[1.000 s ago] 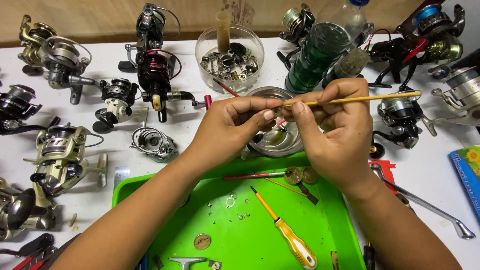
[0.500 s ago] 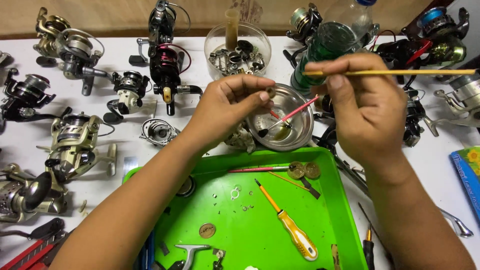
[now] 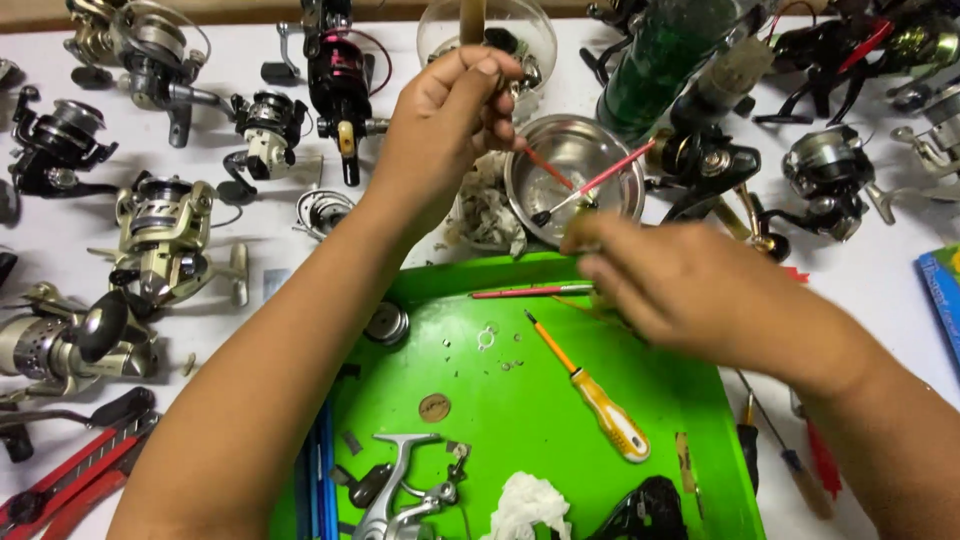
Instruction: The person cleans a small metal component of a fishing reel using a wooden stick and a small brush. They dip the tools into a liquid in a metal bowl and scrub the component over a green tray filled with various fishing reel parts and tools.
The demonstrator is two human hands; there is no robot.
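Observation:
My left hand (image 3: 445,125) is raised beside the clear round container (image 3: 535,40) of small parts. Its fingertips are pinched together on a small part that barely shows. My right hand (image 3: 690,295) is blurred with motion, low over the far right corner of the green tray (image 3: 500,450). Whether it holds the thin yellow stick is hidden by the blur. Between the hands stands a steel bowl (image 3: 520,195) with two red-handled brushes (image 3: 610,175) leaning in it. An orange-handled screwdriver (image 3: 600,400) lies in the tray just below my right hand.
Several fishing reels (image 3: 160,235) crowd the white table on the left, back and right. A green bottle (image 3: 665,60) stands behind the bowl. The tray holds a silver reel frame (image 3: 405,495), white tissue (image 3: 530,505), a brass disc (image 3: 433,407) and washers. A red-handled tool (image 3: 70,475) lies front left.
My hands have parted. The left one lifted away toward the clear container, while the right one dropped from near the bottle down to the tray's far corner. The camera tilted down.

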